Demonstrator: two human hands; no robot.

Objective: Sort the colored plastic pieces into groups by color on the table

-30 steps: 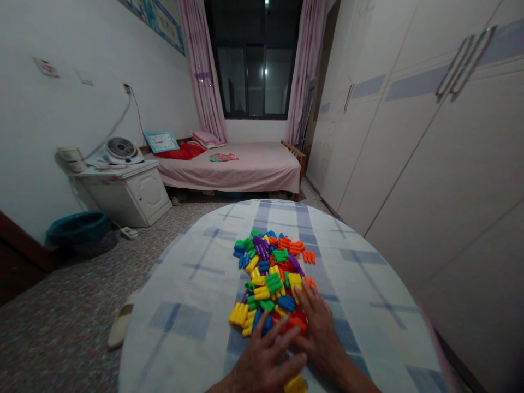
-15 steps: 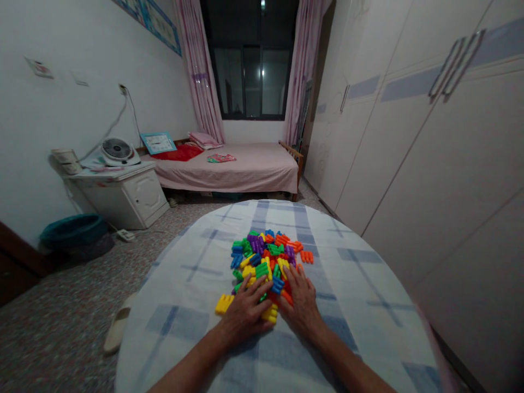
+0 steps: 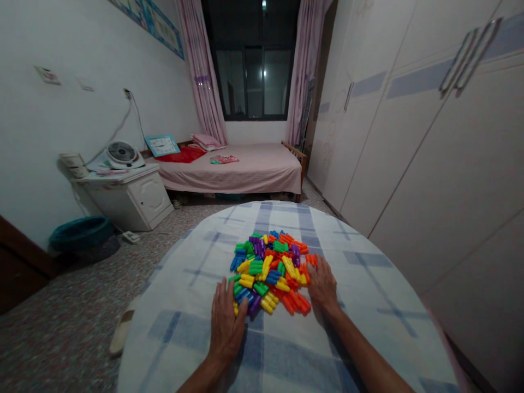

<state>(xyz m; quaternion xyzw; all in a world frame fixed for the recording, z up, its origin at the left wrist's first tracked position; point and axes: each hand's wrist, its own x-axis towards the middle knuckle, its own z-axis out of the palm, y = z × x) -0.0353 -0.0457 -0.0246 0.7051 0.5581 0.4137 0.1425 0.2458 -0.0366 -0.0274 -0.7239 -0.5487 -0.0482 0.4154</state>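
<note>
Now the open left hand (image 3: 226, 322) and open right hand (image 3: 323, 285) rest against the light, stiff plastic blocks (image 3: 266, 275), gripping none, each easily pinched by its ridges.

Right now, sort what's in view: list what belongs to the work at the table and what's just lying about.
In the work: left hand, right hand, heap of multicoloured plastic blocks, checked table cover.

Lying about: desk fan, teal basin, slipper, patterned cloth on the bed.
</note>
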